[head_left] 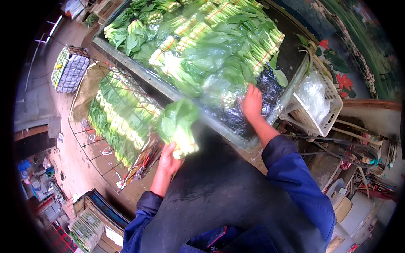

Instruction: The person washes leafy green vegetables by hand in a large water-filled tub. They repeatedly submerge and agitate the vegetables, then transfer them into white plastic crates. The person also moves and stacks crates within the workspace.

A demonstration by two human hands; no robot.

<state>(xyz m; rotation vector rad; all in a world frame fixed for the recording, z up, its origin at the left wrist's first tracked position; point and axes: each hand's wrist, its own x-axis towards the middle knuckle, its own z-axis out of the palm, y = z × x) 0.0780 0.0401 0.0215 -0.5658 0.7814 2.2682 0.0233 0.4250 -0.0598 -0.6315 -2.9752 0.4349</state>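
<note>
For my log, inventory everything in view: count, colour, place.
Tank: 1, grey, top centre
Crate: 1, brown-lined, left
Greens: many, green and white, in tank, crate
Bunch: 1, green, left of centre
Black plastic: uncounted, black, in tank
Basket: 1, white, right
Clear film: uncounted, clear, in basket
Cage: 1, dark, upper left
Mural: 1, green and red, upper right
Clutter: uncounted, mixed, lower left
Apron: 1, black, lower centre
Sleeves: 2, blue, lower frame
Left hand: 1, bare, gripping bunch
Right hand: 1, bare, at tank

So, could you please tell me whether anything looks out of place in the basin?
Slightly: a loose leaf lies at the edge of the dark plastic in the basin, apart from the banded bunches nearby.
</note>
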